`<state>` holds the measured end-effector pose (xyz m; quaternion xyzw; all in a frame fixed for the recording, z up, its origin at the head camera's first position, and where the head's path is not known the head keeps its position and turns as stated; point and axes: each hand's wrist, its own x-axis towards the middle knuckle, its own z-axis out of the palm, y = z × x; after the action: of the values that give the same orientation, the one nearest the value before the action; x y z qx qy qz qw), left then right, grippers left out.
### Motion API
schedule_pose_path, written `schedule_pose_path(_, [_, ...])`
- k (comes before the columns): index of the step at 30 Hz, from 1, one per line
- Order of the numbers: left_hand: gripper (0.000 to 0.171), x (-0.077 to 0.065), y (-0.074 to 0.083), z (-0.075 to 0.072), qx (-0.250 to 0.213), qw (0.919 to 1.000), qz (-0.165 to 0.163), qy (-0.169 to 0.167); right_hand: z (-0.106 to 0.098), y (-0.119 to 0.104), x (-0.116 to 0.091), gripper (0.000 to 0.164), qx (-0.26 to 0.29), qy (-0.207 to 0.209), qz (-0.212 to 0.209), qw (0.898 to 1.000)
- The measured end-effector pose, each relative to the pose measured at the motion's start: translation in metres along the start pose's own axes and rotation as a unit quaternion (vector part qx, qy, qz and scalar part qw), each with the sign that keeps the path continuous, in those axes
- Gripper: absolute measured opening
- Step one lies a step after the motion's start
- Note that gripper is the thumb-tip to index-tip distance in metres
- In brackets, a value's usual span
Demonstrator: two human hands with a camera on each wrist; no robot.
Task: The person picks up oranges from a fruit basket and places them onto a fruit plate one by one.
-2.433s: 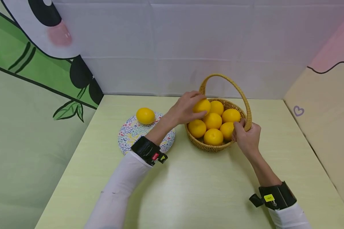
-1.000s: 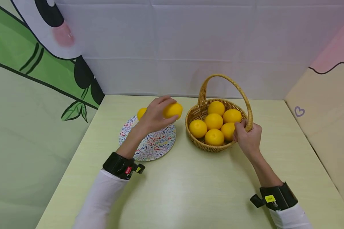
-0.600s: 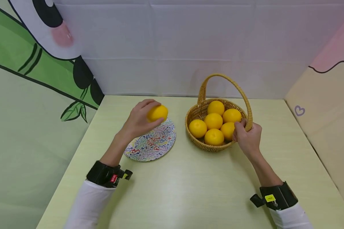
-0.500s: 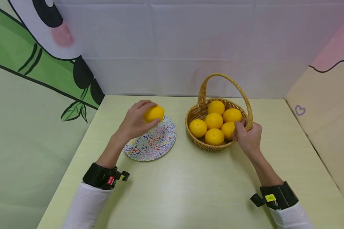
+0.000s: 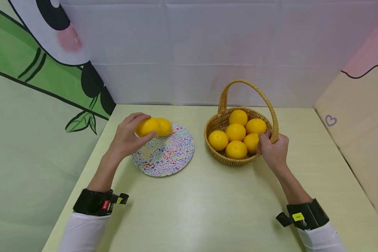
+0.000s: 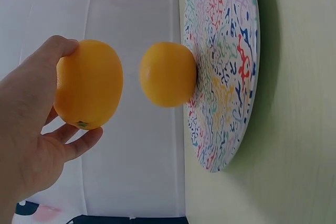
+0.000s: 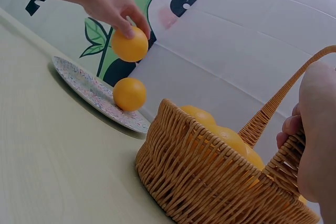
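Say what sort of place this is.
Likely a staged recording booth, though I can't be certain: a creased cartoon-printed backdrop behind a pale table, plus black wrist straps on both arms.

Staged booth — cartoon-print backdrops [image 5: 192,52] on three sides of pale table [image 5: 189,206]

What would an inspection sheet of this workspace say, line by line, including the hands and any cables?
Surface: pale table, upright things standing directly on it.
Job's things: patterned plate bearing one resting orange; held orange raised above, not touching it; wicker basket with six visible basket oranges.
Clutter: nothing seen.
Hands: left hand holds its orange between thumb and fingers; right hand grips the basket's handle near its base.
Cables: nothing seen.
Surroundings: pale backdrop; cartoon print left, small heart right.
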<state>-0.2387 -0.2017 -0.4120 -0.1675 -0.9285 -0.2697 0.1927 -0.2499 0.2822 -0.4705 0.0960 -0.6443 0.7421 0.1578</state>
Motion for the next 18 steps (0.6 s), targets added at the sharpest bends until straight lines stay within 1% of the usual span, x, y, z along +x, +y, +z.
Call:
schedule_pose_path(7, [0.052,-0.008,-0.015,-0.003,0.01,0.9996,-0.026,-0.003,0.0,-0.001,0.0,0.043,0.0,-0.002,-0.004,1.0])
schedule_pose_path(14, [0.052,-0.014,-0.028,-0.002,0.013,0.9981,-0.058,-0.013,0.0,-0.001,0.001,0.043,-0.007,0.0,0.006,1.0])
schedule_pose_path(18, [0.052,-0.017,-0.033,0.0,0.014,0.9974,-0.069,-0.018,0.0,0.0,0.0,0.042,-0.005,0.0,0.004,1.0])
